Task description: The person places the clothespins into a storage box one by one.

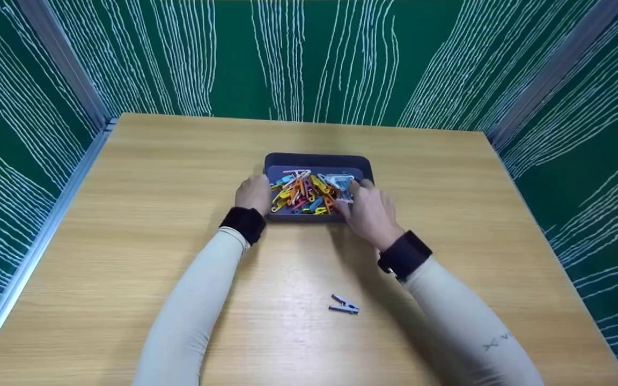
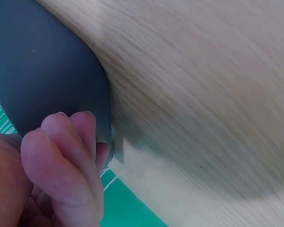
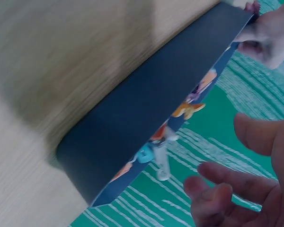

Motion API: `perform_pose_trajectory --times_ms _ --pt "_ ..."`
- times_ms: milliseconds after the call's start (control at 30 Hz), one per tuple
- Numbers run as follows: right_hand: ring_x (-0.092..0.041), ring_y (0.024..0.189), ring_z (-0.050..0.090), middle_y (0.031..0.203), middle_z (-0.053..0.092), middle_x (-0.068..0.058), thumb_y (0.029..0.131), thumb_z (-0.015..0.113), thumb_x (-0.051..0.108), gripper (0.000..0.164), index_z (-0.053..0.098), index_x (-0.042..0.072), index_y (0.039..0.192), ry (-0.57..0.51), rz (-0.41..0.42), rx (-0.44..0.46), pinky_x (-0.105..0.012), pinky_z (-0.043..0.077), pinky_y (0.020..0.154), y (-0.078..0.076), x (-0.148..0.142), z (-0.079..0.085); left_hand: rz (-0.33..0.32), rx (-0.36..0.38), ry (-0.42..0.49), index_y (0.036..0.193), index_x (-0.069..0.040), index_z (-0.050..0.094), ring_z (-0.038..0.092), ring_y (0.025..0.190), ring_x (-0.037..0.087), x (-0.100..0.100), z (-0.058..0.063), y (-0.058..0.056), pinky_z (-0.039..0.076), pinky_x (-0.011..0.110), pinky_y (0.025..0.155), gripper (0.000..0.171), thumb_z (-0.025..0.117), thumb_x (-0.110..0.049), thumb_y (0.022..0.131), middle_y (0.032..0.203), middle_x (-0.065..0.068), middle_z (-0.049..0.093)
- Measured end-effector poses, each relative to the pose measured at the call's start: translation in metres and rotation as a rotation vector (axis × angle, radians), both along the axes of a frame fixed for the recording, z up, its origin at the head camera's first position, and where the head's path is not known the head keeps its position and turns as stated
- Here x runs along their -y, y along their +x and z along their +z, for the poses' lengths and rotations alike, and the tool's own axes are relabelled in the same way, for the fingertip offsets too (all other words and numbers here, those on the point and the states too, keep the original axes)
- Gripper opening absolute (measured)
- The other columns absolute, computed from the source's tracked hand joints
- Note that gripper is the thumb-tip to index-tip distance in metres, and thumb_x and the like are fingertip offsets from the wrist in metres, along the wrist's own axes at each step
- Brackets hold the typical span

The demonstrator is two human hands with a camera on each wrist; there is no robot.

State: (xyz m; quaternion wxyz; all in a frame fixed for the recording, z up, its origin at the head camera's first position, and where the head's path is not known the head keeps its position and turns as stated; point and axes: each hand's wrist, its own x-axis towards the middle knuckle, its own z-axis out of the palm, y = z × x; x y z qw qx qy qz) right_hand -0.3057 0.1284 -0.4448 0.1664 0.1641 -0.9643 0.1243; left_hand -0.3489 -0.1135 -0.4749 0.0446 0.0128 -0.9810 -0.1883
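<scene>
A dark grey rectangular tray (image 1: 309, 218) holds a heap of colourful plastic clothespins (image 1: 309, 193). My left hand (image 1: 254, 193) grips the tray's left wall; in the left wrist view its fingers (image 2: 57, 165) lie against the outside of the dark wall. Over the tray's right side hovers my right hand (image 1: 373, 212), thumb and fingers apart. The right wrist view shows the right hand (image 3: 241, 175) with a gap between thumb and fingertips and nothing held. Nearer to me, a single grey-blue clothespin (image 1: 345, 306) lies on the table.
The tray stands on a light wooden table (image 1: 180, 155). Green walls (image 1: 234, 59) with white streaks enclose the table at the back and both sides, with grey posts (image 1: 67, 59) at the corners. A few clothespins (image 3: 161, 161) stick up above the tray's rim.
</scene>
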Motion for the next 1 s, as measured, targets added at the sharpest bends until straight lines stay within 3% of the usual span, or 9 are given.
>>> perform_pose_trajectory --times_ms 167,300,467,533,633,767,1000 --pt "-0.013 0.059 0.051 0.084 0.060 -0.004 0.074 0.064 0.045 0.035 0.065 0.012 0.085 -0.032 0.180 0.114 -0.027 0.043 0.048 0.021 0.002 0.001 -0.004 -0.003 0.003 0.085 -0.002 0.063 0.061 0.079 0.030 0.000 0.000 0.001 0.048 0.042 0.065 0.023 0.040 0.000 0.085 0.086 0.015 0.063" --pt "-0.008 0.065 0.054 0.079 0.062 0.002 0.072 0.069 0.029 0.020 0.066 0.014 0.085 -0.018 0.408 0.247 -0.022 0.045 0.055 0.040 0.000 -0.001 -0.001 -0.003 -0.003 0.086 -0.001 0.063 0.061 0.078 0.030 0.000 0.001 0.001 0.048 0.042 0.064 0.023 0.040 0.000 0.085 0.086 0.015 0.063" --pt "-0.002 0.066 0.052 0.079 0.060 0.011 0.066 0.073 0.038 0.025 0.067 0.022 0.083 -0.003 0.753 0.420 -0.017 0.044 0.057 0.062 0.001 -0.008 0.003 -0.005 -0.010 0.086 -0.001 0.063 0.060 0.078 0.031 0.000 0.003 0.001 0.048 0.043 0.064 0.024 0.039 0.000 0.085 0.087 0.016 0.063" --pt "-0.001 0.067 0.052 0.079 0.058 0.013 0.061 0.074 0.045 0.031 0.067 0.024 0.083 0.011 0.831 0.458 -0.016 0.043 0.058 0.070 0.002 -0.013 0.006 -0.004 -0.009 0.085 -0.002 0.063 0.060 0.078 0.030 0.000 0.003 0.001 0.048 0.043 0.064 0.025 0.039 0.000 0.086 0.087 0.015 0.063" --pt "-0.001 0.067 0.050 0.079 0.056 0.014 0.058 0.073 0.051 0.039 0.065 0.024 0.085 0.076 0.865 0.476 -0.017 0.041 0.058 0.078 0.004 -0.022 0.009 0.004 -0.004 0.085 -0.002 0.063 0.060 0.078 0.030 0.000 0.003 0.001 0.048 0.043 0.064 0.025 0.038 0.000 0.086 0.086 0.015 0.063" --pt "-0.002 0.066 0.046 0.077 0.051 0.013 0.058 0.074 0.049 0.040 0.062 0.024 0.087 0.162 0.827 0.469 -0.020 0.038 0.056 0.082 0.004 -0.032 0.008 0.007 -0.004 0.085 -0.002 0.063 0.061 0.078 0.030 0.001 0.001 0.001 0.048 0.042 0.063 0.025 0.038 0.000 0.086 0.087 0.015 0.063" --pt "-0.004 0.071 0.049 0.084 0.053 0.012 0.066 0.072 0.028 0.029 0.061 0.024 0.093 0.132 0.745 0.455 -0.021 0.042 0.059 0.071 -0.009 -0.037 0.012 -0.008 -0.023 0.083 -0.002 0.064 0.061 0.076 0.031 -0.001 0.001 0.001 0.048 0.043 0.063 0.026 0.038 -0.001 0.085 0.085 0.016 0.063"
